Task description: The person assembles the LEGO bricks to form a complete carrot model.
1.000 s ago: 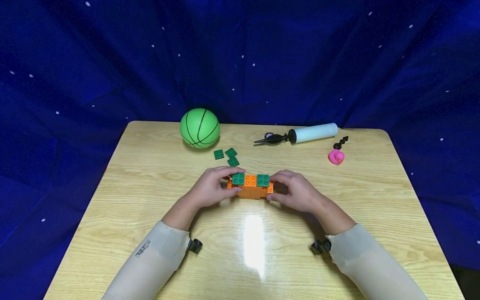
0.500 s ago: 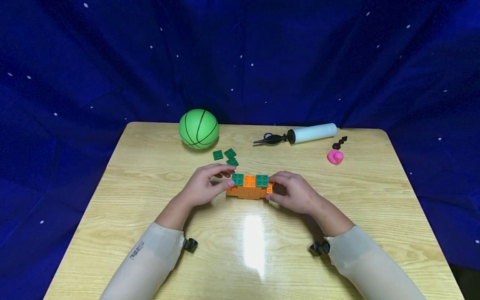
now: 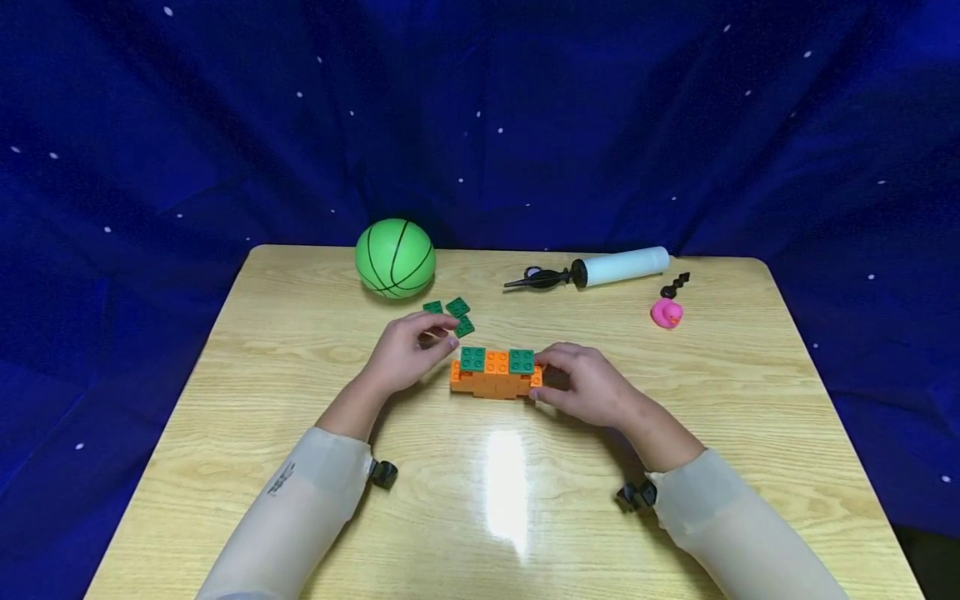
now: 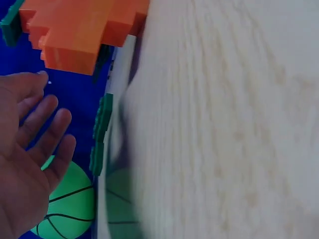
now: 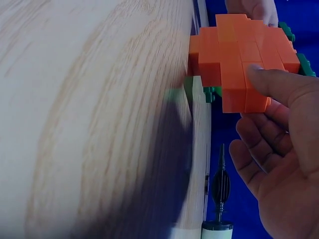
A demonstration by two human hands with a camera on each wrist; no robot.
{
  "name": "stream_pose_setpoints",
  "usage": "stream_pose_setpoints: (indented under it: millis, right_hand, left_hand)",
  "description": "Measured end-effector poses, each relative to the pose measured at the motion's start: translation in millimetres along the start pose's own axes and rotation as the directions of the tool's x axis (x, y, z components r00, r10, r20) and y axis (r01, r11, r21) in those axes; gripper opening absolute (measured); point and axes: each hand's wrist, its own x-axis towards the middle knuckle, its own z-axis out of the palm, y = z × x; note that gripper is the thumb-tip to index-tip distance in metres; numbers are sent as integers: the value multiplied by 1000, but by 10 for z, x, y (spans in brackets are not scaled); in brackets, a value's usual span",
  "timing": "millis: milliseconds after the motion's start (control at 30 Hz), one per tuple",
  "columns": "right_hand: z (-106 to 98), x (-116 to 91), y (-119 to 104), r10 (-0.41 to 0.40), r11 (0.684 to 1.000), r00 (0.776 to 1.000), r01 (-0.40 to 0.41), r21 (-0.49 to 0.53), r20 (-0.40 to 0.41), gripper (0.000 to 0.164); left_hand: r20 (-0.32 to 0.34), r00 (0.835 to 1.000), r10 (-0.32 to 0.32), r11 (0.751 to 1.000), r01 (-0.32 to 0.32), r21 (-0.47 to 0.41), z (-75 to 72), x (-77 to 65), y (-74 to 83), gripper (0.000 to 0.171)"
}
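An orange toy-brick build stands mid-table, stepped at its sides. Two green plate bricks cap its top, with orange studs between them. My right hand grips the build's right end; in the right wrist view the thumb lies on the orange face and the fingers curl behind. Off the build's left end, my left hand reaches toward loose green bricks, its fingertips close by the nearest one. Its fingers are loosely bent and hold nothing in the left wrist view, where the palm shows.
A green ball sits at the back left. Toward the back right lie a hand pump with a black nozzle, a small black twisted piece and a pink rubber duck. A dark blue curtain hangs behind the table.
My left hand has let go of the build's left end and moved back and left to the loose green bricks. My right hand keeps its hold on the right end.
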Motion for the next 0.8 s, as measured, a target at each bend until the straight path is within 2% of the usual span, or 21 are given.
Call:
stream_pose_setpoints:
  millis: [300, 800]
  right_hand:
    - [-3, 8, -10, 11, 1000, 1000, -11, -6, 7, 43]
    - [-34, 19, -29, -12, 1000, 1000, 12, -25, 15, 43]
  left_hand:
    - [-32, 985, -168, 982, 170, 77, 116, 164, -81, 36]
    - [-23, 978, -209, 945, 208, 251, 215, 382, -184, 35]
